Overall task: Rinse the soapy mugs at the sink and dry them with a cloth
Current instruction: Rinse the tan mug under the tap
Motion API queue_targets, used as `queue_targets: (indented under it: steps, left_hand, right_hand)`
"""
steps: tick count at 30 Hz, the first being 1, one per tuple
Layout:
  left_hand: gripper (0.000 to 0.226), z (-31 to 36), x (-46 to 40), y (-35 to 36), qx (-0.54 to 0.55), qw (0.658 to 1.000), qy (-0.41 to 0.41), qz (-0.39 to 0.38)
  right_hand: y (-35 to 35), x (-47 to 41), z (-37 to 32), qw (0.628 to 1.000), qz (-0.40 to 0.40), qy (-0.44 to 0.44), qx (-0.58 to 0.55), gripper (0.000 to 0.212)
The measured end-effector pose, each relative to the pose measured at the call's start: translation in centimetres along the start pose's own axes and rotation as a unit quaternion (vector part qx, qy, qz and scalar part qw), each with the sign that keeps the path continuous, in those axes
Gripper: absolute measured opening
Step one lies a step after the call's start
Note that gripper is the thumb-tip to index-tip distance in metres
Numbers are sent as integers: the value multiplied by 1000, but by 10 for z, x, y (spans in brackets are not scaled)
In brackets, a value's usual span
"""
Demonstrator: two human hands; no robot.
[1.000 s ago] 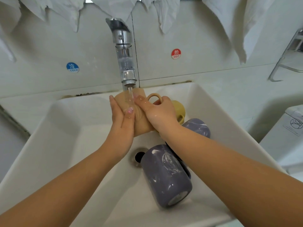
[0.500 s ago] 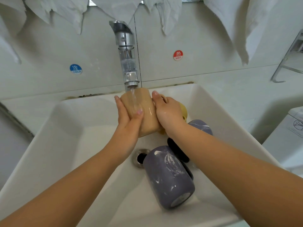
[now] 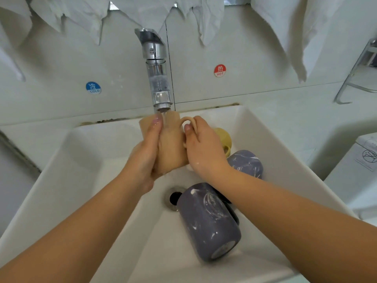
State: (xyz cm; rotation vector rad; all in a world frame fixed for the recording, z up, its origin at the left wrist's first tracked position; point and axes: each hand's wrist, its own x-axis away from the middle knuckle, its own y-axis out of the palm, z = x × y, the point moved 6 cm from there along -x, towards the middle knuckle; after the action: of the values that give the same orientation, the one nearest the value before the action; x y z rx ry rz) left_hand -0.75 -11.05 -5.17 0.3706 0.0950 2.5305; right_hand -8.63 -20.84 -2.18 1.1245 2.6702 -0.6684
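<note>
We see soft, even, cool light, faint shadows under the forearms, glints on the chrome tap (image 3: 156, 68) (edges bow, wide-angle).

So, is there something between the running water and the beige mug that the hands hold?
Nothing visible. The stream from the faucet falls straight onto the beige mug. The left hand holds its side beside the stream, not under it, and the right hand grips the handle side.
</note>
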Motion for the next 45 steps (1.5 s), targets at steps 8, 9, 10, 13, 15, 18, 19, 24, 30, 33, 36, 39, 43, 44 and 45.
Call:
queue_targets:
  steps: [8,9,10,13,15,18,19,24,30,33,36,39,43,44,45]
  left_hand:
    - [59,9,7,-3,15,995,33,-92]
    - [60,10,5,-4,-20,996,53,-64]
    - [62,11,2,-5,-69,993,86,-39]
    - [70,20,3,-3,-167,967,191,-1]
    - [67,17,4,-4,-174,964,201,10]
    - [36,14,10,-2,-152,971,182,-15]
    - [39,12,8,-3,-128,977,166,-32]
    - [85,5,3,-12,-158,971,118,-135]
    - [83,11,7,-18,-255,937,215,-102]
    - [82,17,14,-17,-329,908,241,-94]
    - [83,22,19,-15,-417,864,256,-114]
    - [86,28,21,-14,-439,851,260,-128]
    - [85,35,22,-18,-447,845,267,-120]
    - [83,36,22,-19,-454,840,274,-116]
    - [81,37,22,-20,-461,835,279,-111]
  right_hand:
    - [11,-7,19,983,-102,120,-97,23]
    - [10,-8,21,984,-103,129,-74,21]
    - [7,-10,21,987,-91,122,-49,18]
    - [-3,-15,19,988,-72,124,-62,14]
    - [-3,-16,18,978,-106,154,-91,15]
    - [-2,-15,25,966,-135,205,-79,23]
    - [-2,-15,28,961,-134,222,-100,24]
    - [-2,-16,30,949,-110,222,-196,20]
    - [2,-10,19,968,-141,171,-117,16]
    - [9,-7,17,976,-185,116,12,32]
    - [13,-8,17,970,-197,70,122,24]
    - [9,-11,8,976,-165,24,141,7]
    - [14,-11,6,978,-169,13,124,15]
    - [19,-9,9,975,-195,34,105,6]
    - [23,-6,14,970,-220,61,79,19]
